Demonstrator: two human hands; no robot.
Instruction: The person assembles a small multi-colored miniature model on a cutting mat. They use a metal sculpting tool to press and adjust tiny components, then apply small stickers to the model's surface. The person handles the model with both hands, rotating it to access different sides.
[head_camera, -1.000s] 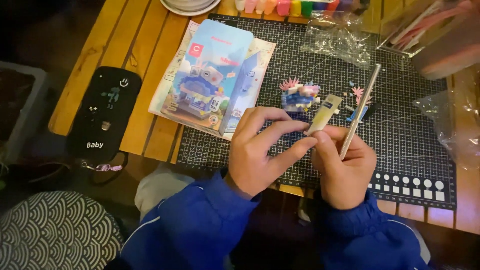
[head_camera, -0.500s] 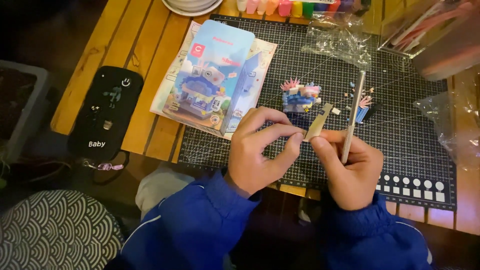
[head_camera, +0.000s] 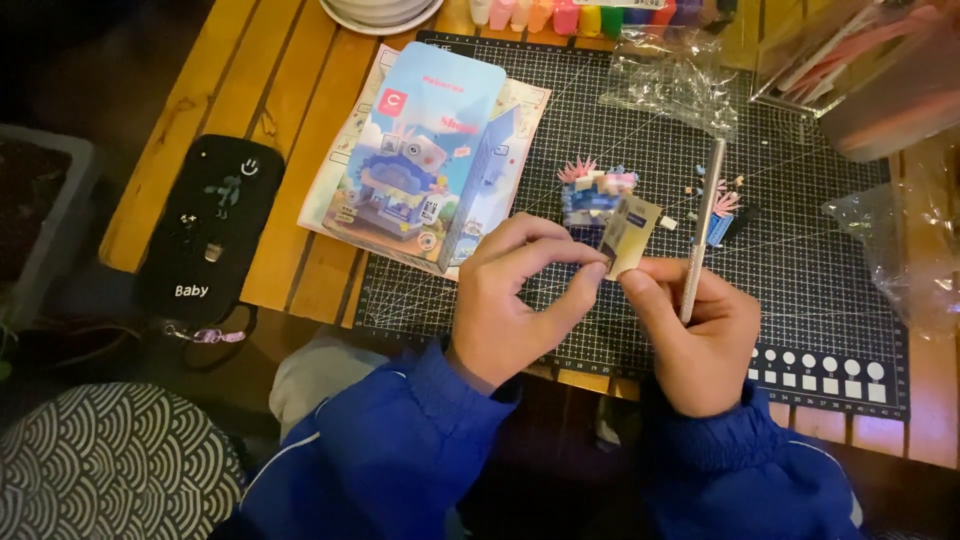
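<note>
I see two hands over the mat (head_camera: 780, 290) — my left hand (head_camera: 520, 300) and right hand (head_camera: 695, 335) both pinch one small sheet (head_camera: 630, 235). The right also grips one thin tool (head_camera: 700, 230). One model (head_camera: 595, 190), one box (head_camera: 440, 150), one black device (head_camera: 210, 235) lie on the table (head_camera: 270, 90).

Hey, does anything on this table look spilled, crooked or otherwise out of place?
Mostly no. A few tiny loose pieces lie scattered on the cutting mat by the small block model, and the box sits askew half over the mat's edge.
</note>
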